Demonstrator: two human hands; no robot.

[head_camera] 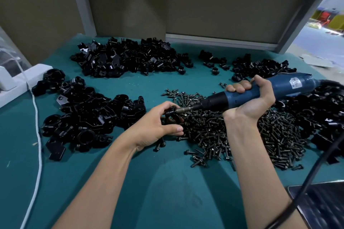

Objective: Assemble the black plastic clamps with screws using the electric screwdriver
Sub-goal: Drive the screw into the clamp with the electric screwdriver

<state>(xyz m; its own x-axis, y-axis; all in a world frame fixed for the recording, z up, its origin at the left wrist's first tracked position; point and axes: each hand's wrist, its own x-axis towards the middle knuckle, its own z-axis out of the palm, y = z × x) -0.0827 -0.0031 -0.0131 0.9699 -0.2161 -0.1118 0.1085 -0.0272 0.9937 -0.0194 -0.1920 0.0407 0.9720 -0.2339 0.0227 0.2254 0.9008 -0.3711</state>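
The step in hand looks like driving a screw into a clamp (pixel 172 117) just left of the frame's centre. The left hand (pixel 158 122) pinches that clamp between thumb and curled fingers, at the left edge of the screws (pixel 242 135) heaped at centre right. The right hand (pixel 249 102) is wrapped tight round the blue driver (pixel 217 101), whose bit (pixel 184 110) lies almost level and meets the clamp's upper end.

To do it well, I judge:
- Hold the bit in line with the screw, so it neither slips out nor cross-threads.
- Brace the clamp against the twist, with fingertips off the bit.
- Press lightly along the axis.
- Stop once the head seats, since plastic may strip or crack.

Several things are hard to make out:
- The screw itself is hidden by the bit's tip and the fingers.
- I cannot tell whether the clamp's halves are mated.
- The driver's trigger, if any, lies under the right fingers.
- The driver's rear end runs off towards the right edge, and the cable (pixel 316 169) below it is blurred.
- The black parts (pixel 83 113) piled at left, top and right merge together, so assembled and loose ones cannot be told apart.
- A dark object (pixel 320 206) at lower right is cut off.
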